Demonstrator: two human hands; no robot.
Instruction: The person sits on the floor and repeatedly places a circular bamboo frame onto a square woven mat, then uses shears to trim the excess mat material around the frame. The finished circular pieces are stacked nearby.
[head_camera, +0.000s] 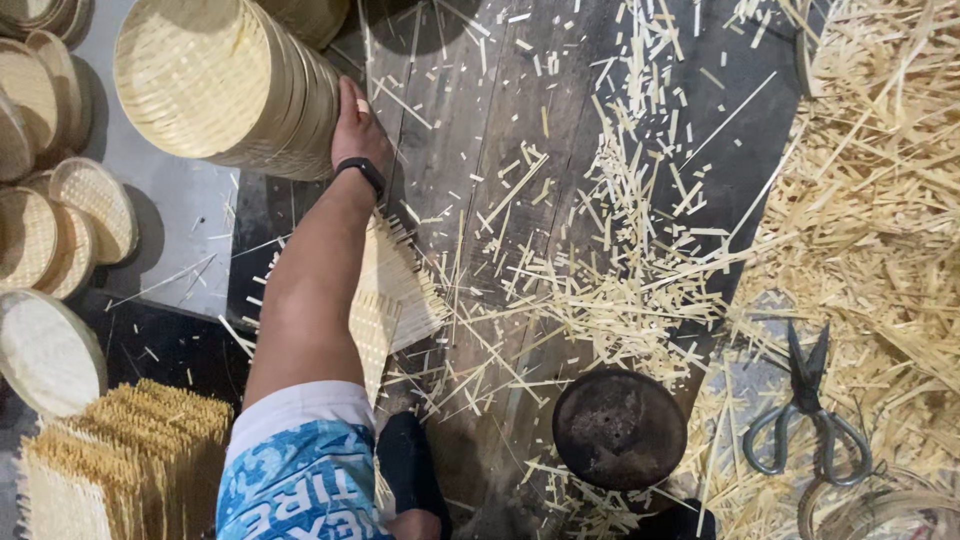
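Nearest the camera is a white and blue printed short sleeve (300, 465) on the person's left arm, which stretches up and away over the dark plank floor (500, 130). The left hand (357, 125), a black band (362, 172) at its wrist, lies flat with fingers spread against the side of a tall stack of round pale woven bamboo trays (225, 85) tipped on its side; the grip is released, pressing rather than clasping. The right hand does not show. Under the forearm lie square woven bamboo mats with loose fringed ends (385, 300). A pile of similar fringed mats (120, 460) sits at the lower left, and more round woven trays (55, 215) lean together along the left edge. Pale bamboo slivers (620, 260) litter the planks, thickening into a heap (880, 180) on the right. A round dark iron block (618, 428) sits near the bottom, with dark metal scissors (808, 415) just beside it on the right.
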